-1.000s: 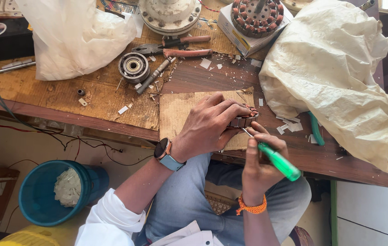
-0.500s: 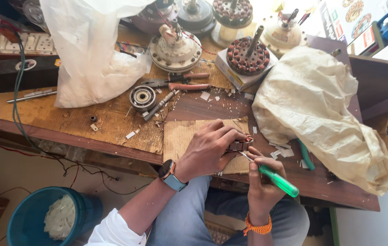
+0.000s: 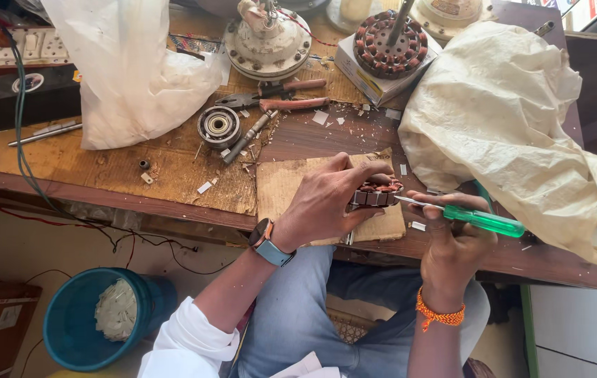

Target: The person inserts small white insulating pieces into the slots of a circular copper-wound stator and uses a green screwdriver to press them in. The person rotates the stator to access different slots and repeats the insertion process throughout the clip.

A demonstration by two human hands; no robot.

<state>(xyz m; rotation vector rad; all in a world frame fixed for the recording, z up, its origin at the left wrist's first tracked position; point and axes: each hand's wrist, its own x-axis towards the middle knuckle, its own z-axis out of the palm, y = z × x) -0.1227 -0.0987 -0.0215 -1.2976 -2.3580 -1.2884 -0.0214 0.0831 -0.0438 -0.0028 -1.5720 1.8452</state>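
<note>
My left hand (image 3: pixel 331 203) grips a small motor stator with copper windings (image 3: pixel 377 194), holding it over a piece of cardboard (image 3: pixel 281 187) on the wooden workbench (image 3: pixel 109 171). My right hand (image 3: pixel 452 241) holds a screwdriver with a green transparent handle (image 3: pixel 484 221). Its metal tip points left and touches the stator's right side. A smartwatch sits on my left wrist, an orange thread band on my right.
A round bearing (image 3: pixel 218 126), pliers with reddish handles (image 3: pixel 281 96), a larger wound stator (image 3: pixel 391 43) on a box, and a fan motor housing (image 3: pixel 267 42) lie behind. A white plastic bag (image 3: pixel 127 70) and cream sack (image 3: pixel 515 133) flank them. A blue bucket (image 3: pixel 74 336) stands below.
The view has moved closer and shifted up the bench. My hands stay together on the stator, with the screwdriver now lying more level and its tip at the stator's side.
</note>
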